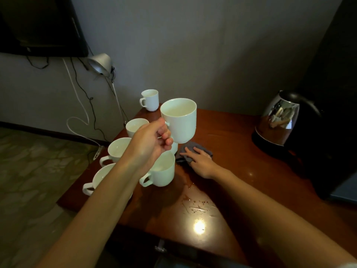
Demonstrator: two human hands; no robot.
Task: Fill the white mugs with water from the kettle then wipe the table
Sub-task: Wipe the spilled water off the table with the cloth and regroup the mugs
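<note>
My left hand (152, 141) holds a white mug (180, 120) by its handle, lifted above the wooden table (231, 171). Beneath the mug, my right hand (200, 161) presses flat on a grey cloth (188, 151) on the tabletop. Several more white mugs stand along the table's left side: one at the far corner (149, 99), one behind my left hand (135, 126), one further left (117, 149), one near the left edge (100, 178) and one beside my left wrist (164, 172). The steel kettle (278, 120) sits on its black base at the far right. Water drops (195, 206) lie on the near part of the table.
A silver desk lamp (100, 63) leans against the wall behind the table, with cables and a power strip (96, 153) on the floor to the left. A dark cabinet (332, 93) rises at the right, next to the kettle. A screen hangs at upper left.
</note>
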